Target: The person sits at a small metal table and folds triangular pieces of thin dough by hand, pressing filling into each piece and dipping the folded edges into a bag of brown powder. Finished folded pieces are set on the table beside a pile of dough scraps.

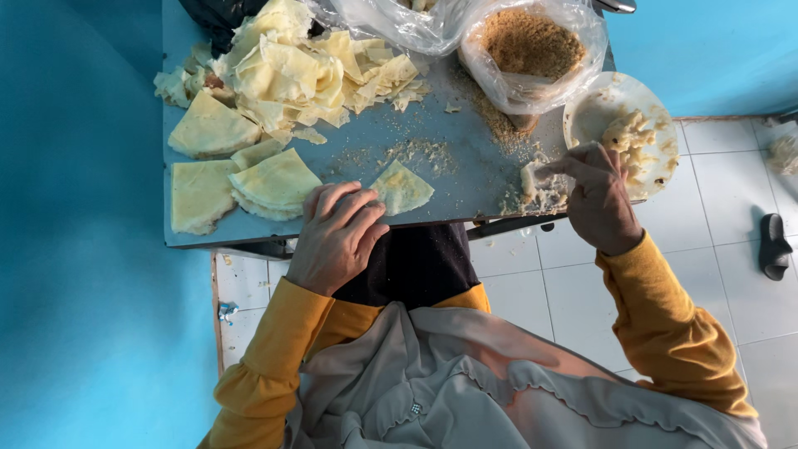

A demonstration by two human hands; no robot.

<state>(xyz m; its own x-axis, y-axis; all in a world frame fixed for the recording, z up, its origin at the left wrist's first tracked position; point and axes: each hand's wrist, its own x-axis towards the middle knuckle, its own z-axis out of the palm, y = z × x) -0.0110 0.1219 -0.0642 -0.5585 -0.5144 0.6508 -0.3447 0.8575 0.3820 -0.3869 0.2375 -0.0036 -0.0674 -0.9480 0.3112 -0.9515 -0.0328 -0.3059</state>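
My left hand rests on the near edge of the grey table, fingertips touching a small folded yellow pastry wrapper. My right hand pinches a lump of pale filling near the table's right edge, beside a white plate that holds more filling. Folded wrappers lie stacked to the left of my left hand.
A heap of loose wrapper sheets fills the far left of the table. A clear bag of brown crumbs stands at the back right, with crumbs scattered below it. A dark sandal lies on the white floor tiles at right.
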